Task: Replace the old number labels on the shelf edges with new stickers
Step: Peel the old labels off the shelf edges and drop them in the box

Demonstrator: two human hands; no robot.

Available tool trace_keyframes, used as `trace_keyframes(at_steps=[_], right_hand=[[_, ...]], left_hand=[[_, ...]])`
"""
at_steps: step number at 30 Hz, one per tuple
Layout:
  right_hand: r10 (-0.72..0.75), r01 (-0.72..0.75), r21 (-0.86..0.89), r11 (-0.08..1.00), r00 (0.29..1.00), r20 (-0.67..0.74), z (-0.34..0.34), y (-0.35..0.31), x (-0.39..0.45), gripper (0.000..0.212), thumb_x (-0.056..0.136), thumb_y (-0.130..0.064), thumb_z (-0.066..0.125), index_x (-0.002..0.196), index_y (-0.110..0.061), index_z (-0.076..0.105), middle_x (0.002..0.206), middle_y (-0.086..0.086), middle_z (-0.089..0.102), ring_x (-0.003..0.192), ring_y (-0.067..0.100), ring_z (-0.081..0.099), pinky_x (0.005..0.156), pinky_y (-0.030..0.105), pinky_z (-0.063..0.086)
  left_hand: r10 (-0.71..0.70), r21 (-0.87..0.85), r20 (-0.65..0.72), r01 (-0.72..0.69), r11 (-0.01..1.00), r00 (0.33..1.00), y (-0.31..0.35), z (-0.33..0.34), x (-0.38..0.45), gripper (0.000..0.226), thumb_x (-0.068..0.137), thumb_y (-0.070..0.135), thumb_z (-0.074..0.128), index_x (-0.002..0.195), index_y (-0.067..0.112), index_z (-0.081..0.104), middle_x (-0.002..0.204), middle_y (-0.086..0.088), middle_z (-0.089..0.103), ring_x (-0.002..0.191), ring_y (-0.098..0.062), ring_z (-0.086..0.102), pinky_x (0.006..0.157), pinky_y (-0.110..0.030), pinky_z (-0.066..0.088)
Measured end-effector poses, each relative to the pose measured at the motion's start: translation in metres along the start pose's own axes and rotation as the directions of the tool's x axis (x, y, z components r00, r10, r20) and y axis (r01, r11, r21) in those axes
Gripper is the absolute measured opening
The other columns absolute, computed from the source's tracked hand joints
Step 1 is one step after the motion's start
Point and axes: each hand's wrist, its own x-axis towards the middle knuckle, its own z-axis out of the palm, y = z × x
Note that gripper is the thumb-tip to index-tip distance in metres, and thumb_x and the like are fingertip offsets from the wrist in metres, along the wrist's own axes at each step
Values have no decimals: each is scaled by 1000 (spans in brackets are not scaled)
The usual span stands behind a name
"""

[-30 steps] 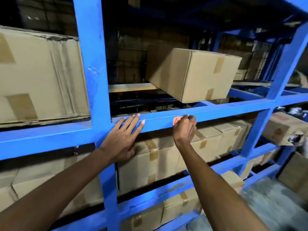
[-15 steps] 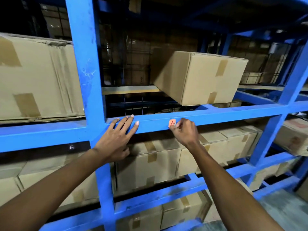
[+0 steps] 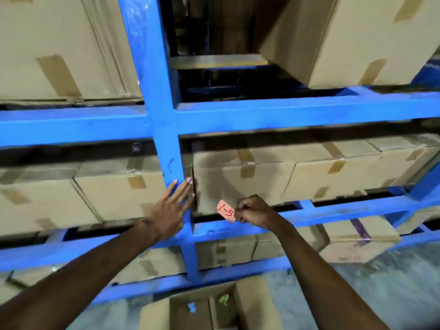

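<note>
My right hand pinches a small orange label with "1-5" written on it in red. The label hangs free in the air in front of a cardboard box, just above a lower blue shelf beam. My left hand is open with fingers spread, flat against the blue upright post to the left of the label. The upper blue shelf beam where the label was stuck now shows bare paint.
Taped cardboard boxes fill the rack levels, with a large one on the top shelf at right. An open cardboard box with a few scraps inside stands on the grey floor below my arms.
My right hand peeled the orange label off the upper beam and brought it down. My left hand slid from that beam down the post. The view tilted downward.
</note>
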Motion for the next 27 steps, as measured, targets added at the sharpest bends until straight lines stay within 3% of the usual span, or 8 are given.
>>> trace_keyframes(at_steps=[4,7,9,12,17,21,24,27], right_hand=[[23,-2,-119,993,983,180,60,46,7,30,74,-6,64,46,-15,62,42,0,59,37,-5,47,48,18,34],[101,-74,-113,991,961,259,103,86,10,26,71,0,64,50,-16,64,37,-13,59,39,-11,52,50,20,43],[132,-92,-140,986,942,309,127,107,11,9,72,-4,66,63,-5,68,50,-5,66,56,1,62,58,27,46],[163,-127,-125,984,920,355,152,128,13,14,73,-8,65,68,4,71,71,23,72,65,23,67,58,26,47],[221,-178,-152,972,912,346,177,138,13,16,70,-11,70,55,-7,67,64,16,67,54,11,58,45,15,36],[284,-244,-166,955,911,298,189,145,18,9,71,-9,70,64,-5,66,88,19,73,77,24,68,57,29,46],[321,-287,-159,945,908,268,194,149,16,4,74,-9,66,73,-5,66,89,17,72,83,26,67,78,39,57],[357,-324,-153,933,885,300,200,154,13,13,80,-6,60,83,5,67,87,22,71,84,31,68,83,48,56]], left_hand=[[2,87,54,-6,996,999,10,21,-1,65,90,27,34,147,4,13,153,-28,-10,142,-42,-12,107,-59,-14],[20,143,-1,-20,990,1000,19,33,0,63,89,30,33,146,7,18,154,-28,-2,143,-41,-6,110,-61,-8],[20,178,-12,-18,984,1000,23,41,2,64,89,31,34,147,9,18,154,-29,-4,143,-41,-8,112,-59,-5],[24,219,-35,-15,976,999,23,52,3,67,89,37,37,147,12,16,155,-29,-5,142,-42,-10,113,-59,-2],[59,292,-62,-38,956,996,20,60,4,66,88,36,39,146,13,18,155,-28,-5,142,-43,-11,113,-60,-1],[70,304,-89,-40,952,994,20,64,5,65,88,35,36,146,12,17,154,-29,-5,142,-43,-12,113,-60,-2],[83,305,-93,-51,951,992,18,64,5,69,87,38,39,146,11,14,154,-29,-6,142,-43,-11,114,-59,-1],[94,309,-91,-61,949,991,15,66,4,72,87,40,39,146,10,11,154,-29,-8,142,-43,-12,114,-58,-1]])
